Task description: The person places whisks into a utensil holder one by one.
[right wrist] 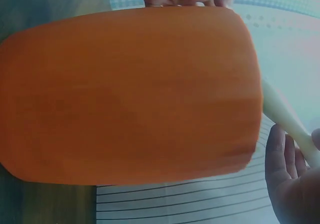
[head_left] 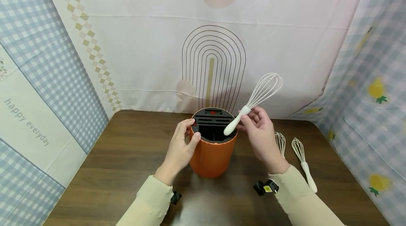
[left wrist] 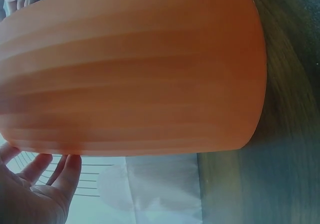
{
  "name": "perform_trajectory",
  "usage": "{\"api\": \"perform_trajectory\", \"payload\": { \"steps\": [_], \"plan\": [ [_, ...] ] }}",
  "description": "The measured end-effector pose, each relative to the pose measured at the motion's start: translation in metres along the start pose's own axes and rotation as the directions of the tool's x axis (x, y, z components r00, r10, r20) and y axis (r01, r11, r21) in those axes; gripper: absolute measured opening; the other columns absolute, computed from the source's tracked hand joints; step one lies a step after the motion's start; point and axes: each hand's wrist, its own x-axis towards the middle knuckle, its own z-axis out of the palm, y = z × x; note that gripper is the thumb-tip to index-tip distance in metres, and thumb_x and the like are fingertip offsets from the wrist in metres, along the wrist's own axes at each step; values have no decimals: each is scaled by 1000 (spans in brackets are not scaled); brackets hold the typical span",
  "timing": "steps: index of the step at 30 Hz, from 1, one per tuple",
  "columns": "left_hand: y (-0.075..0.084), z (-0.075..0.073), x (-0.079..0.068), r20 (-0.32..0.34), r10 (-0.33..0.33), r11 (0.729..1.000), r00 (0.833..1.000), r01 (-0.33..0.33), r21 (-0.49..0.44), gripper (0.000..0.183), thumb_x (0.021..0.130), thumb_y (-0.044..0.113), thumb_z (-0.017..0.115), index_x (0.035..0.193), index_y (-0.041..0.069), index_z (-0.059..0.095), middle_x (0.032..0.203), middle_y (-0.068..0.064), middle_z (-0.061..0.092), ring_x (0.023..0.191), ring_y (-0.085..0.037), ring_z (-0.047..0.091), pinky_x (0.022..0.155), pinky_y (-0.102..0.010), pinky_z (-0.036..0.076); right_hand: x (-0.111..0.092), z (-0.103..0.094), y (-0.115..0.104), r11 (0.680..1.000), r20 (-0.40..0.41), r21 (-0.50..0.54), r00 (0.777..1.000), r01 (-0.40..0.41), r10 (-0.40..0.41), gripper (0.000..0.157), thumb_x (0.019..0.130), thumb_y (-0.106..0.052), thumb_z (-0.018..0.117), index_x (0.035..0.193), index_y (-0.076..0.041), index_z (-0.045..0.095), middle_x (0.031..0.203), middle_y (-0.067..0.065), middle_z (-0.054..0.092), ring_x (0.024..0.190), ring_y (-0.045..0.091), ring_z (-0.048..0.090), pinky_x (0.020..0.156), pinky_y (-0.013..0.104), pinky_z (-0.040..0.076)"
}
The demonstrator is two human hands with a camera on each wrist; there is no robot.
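Head: right hand (head_left: 260,138) pinches a white whisk (head_left: 246,108), handle end at the opening (head_left: 207,132) of an orange holder (head_left: 210,159); left hand (head_left: 181,147) grips its rim at nine o'clock; left wrist: holder at two o'clock from the left hand; right wrist: whisk at eleven o'clock from the right hand.

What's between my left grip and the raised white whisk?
In the head view, the black slotted top of the orange holder lies between your left grip and the raised white whisk.
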Motion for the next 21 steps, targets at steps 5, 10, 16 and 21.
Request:
{"api": "perform_trajectory", "payload": {
  "steps": [5, 10, 16, 21],
  "plan": [
    [1, 0, 0, -2, -5, 1000, 1000, 5, 13, 45, 90, 39, 47, 130, 20, 39, 133, 8, 34, 115, -10, 41, 95, -30, 38, -3, 13, -7, 998, 10, -56, 1000, 17, -16, 35, 88, -8, 53, 117, 4, 38, 106, 22, 51, 91, 29, 56, 73, 41, 50],
    [1, 1, 1, -7, 0, 1000, 1000, 0, 12, 45, 90, 38, 47, 130, 20, 39, 133, 7, 34, 114, -9, 42, 95, -31, 38, -5, 25, -14, 992, 39, -110, 997, 64, -60, 33, 87, -2, 53, 113, 8, 37, 102, 25, 51, 88, 37, 55, 71, 41, 51],
    [1, 1, 0, -6, 1, 1000, 1000, -1, 15, 44, 90, 38, 46, 130, 20, 39, 133, 7, 34, 114, -9, 41, 95, -30, 38, -8, 34, -13, 979, 105, -158, 988, 127, -111, 31, 85, 4, 53, 111, 9, 37, 99, 27, 52, 84, 42, 53, 69, 42, 51],
    [0, 1, 0, -10, 15, 1000, 1000, -15, 2, 44, 90, 36, 46, 130, 18, 40, 133, 5, 35, 114, -10, 42, 95, -32, 38, -10, 38, -11, 952, 160, -239, 975, 192, -157, 34, 83, 4, 56, 112, 7, 39, 98, 22, 54, 84, 38, 54, 68, 38, 52]
  ]
}}
